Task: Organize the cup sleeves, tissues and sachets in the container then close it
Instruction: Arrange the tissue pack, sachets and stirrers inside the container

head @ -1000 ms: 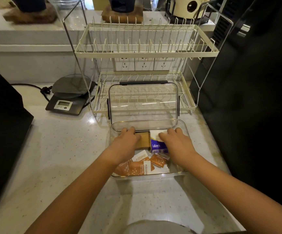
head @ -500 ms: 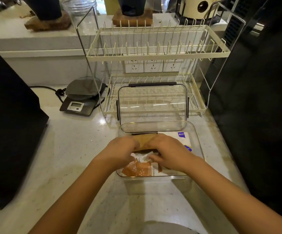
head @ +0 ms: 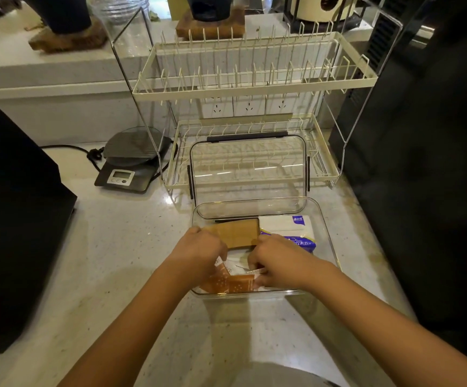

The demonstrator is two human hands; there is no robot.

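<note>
A clear plastic container sits on the counter, its hinged lid standing open against the rack behind. Inside at the back left lie brown cardboard cup sleeves, and a white and purple tissue pack fills the back right. Orange and white sachets lie along the front. My left hand and my right hand are both inside the container over the sachets, fingers curled on them; what exactly each finger grips is hidden.
A cream two-tier dish rack stands right behind the container. A digital scale with a cord sits at the left. Dark appliances flank the counter: one at the left, one at the right.
Both hands have drawn back from the sleeves and tissue pack at the container's rear to the sachets at the front. The tissue pack now lies flat at the back right.
</note>
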